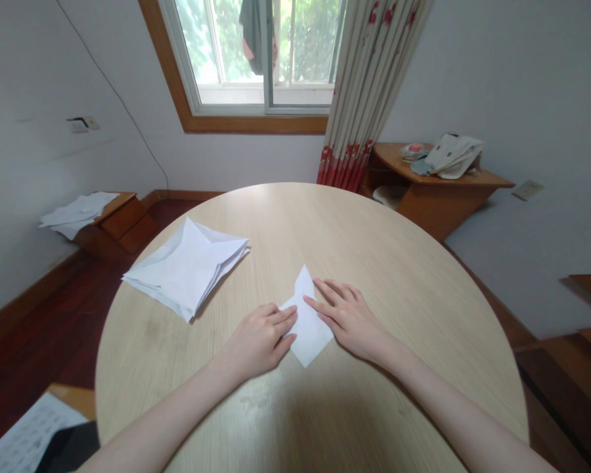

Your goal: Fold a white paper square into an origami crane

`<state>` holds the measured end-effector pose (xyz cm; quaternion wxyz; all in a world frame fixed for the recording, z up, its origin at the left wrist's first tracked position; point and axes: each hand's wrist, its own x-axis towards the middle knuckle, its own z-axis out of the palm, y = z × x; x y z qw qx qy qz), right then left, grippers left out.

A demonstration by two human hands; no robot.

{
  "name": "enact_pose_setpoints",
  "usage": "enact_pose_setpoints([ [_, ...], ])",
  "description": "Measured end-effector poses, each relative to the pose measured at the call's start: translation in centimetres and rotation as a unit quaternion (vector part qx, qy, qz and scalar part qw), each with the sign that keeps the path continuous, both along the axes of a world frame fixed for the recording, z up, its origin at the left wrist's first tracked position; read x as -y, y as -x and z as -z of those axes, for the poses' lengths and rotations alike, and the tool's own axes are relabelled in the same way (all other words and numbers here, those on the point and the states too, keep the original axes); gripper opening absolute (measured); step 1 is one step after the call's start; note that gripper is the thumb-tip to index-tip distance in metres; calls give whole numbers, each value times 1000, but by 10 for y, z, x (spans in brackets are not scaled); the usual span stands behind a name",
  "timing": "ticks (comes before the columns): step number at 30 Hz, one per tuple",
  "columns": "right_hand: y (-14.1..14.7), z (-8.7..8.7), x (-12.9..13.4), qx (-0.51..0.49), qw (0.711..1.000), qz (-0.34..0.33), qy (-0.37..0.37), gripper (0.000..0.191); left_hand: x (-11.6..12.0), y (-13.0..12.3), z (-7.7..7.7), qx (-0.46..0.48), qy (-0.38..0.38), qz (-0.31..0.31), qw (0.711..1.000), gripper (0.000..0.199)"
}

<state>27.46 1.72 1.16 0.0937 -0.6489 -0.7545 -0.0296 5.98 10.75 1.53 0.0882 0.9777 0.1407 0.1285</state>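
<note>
Our left hand (262, 337) and right hand (353, 319), fingers extended, gripping nothing, touch opposite sides of a folded white paper (307, 338) pointing far.

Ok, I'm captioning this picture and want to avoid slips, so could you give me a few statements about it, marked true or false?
1. Both hands, left and right, touch the folded sheet. True.
2. The stack is right of the hands. False: the stack is left of them.
3. The curtain hangs at the window's right side. True.
4. The sheet's narrow tip points toward the person. False: it points away.
5. The table has a rounded edge. True.
</note>
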Motion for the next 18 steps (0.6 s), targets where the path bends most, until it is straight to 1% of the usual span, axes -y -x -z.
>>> enact_pose_setpoints([
  [4,-2,5,-2,-14,1000,-1,-4,42,1,0,-2,-18,0,14,1000,39],
  [7,-3,8,-5,-58,997,-36,-26,42,-1,0,-3,-27,14,21,999,45],
  [10,-4,11,-6,-114,989,-80,-56,40,-5,1,-4,-33,31,30,999,60],
  [12,-5,12,-6,-141,983,-94,-64,42,-6,1,-4,-33,32,35,998,69],
  [14,-4,11,-5,-154,982,-97,-56,43,-8,2,-2,-31,25,40,998,71],
  [18,-2,2,-1,-157,983,-90,-23,40,-9,2,3,-19,15,46,999,68],
])
